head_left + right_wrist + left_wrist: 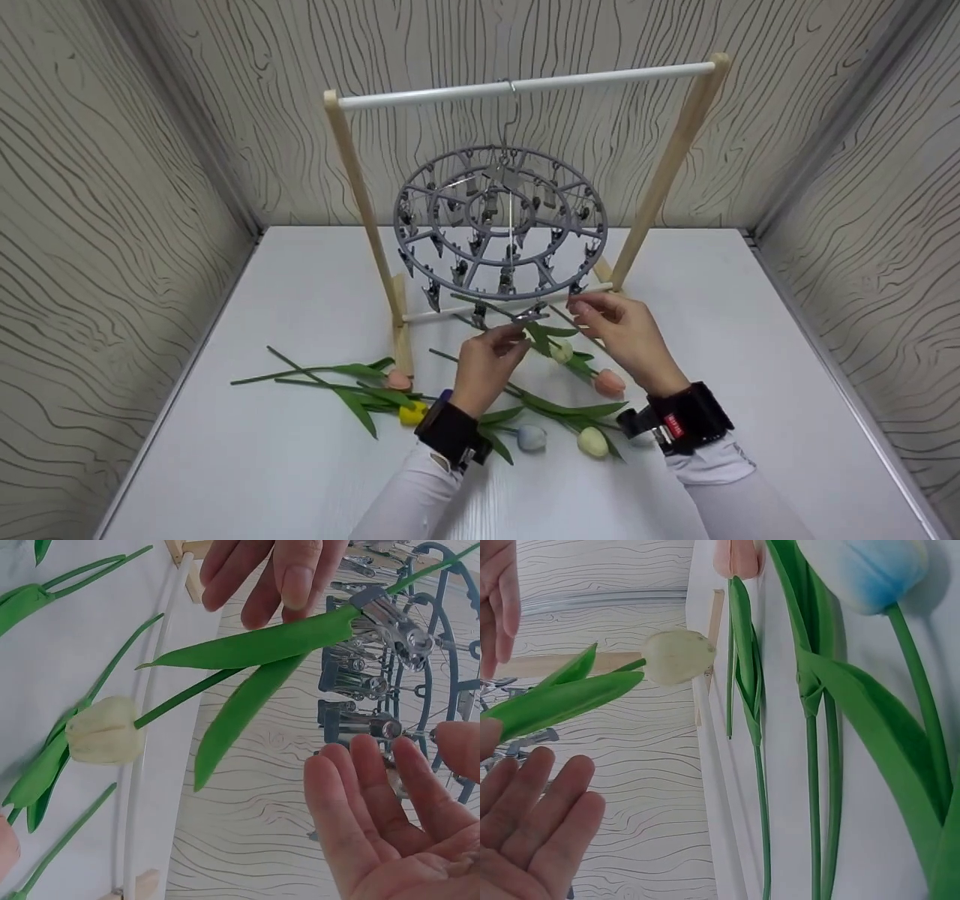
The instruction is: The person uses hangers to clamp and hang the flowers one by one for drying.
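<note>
A white tulip [560,351] hangs sideways from the near rim of a round grey clip hanger [405,236]. In the right wrist view, a metal clip [394,626] bites its stem just at the base of the leaves. My left hand [486,367] is beside the clip, its relaxed fingers close to the tulip's leaves [255,645] with nothing gripped. On the other side, my right hand [634,341] is near the rim's right part, palm up and fingers loosely spread in the right wrist view.
The hanger hooks onto a white rod [600,78] between wooden posts [667,176]. Several tulips lie on the white table [300,465], among them a yellow one [412,413], a blue one [532,437] and a peach one [609,383]. Many other clips dangle from the hanger.
</note>
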A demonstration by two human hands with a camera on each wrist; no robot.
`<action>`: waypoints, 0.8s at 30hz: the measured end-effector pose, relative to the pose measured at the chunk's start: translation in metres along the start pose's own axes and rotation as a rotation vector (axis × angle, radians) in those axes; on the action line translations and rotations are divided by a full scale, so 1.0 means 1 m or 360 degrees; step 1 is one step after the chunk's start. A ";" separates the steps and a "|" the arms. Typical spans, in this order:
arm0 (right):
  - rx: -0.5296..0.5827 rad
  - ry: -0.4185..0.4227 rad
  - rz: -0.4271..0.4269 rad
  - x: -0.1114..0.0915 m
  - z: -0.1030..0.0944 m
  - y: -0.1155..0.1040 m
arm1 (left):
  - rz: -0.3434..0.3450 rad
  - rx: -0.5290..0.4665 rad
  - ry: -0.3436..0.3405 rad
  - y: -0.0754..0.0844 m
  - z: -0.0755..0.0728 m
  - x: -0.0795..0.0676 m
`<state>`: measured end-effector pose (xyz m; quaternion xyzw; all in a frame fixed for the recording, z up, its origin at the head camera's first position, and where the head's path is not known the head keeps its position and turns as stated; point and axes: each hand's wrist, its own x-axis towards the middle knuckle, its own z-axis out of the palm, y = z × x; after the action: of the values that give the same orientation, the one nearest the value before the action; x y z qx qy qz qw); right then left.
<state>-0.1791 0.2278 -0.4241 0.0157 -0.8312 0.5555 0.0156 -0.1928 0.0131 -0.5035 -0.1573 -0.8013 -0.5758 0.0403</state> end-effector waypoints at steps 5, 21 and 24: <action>-0.0065 0.0048 0.0027 -0.002 -0.008 0.006 | -0.0015 -0.0020 -0.0027 0.000 -0.003 -0.003; -0.0930 0.0189 -0.0126 0.001 -0.050 0.072 | -0.0110 0.0477 0.0033 0.005 -0.047 -0.044; -0.1058 0.0101 -0.0056 0.000 -0.056 0.094 | -0.0052 0.0492 0.0030 0.004 -0.056 -0.057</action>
<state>-0.1829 0.3151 -0.4896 0.0068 -0.9657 0.2536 0.0555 -0.1437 -0.0500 -0.4949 -0.1307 -0.8825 -0.4476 0.0621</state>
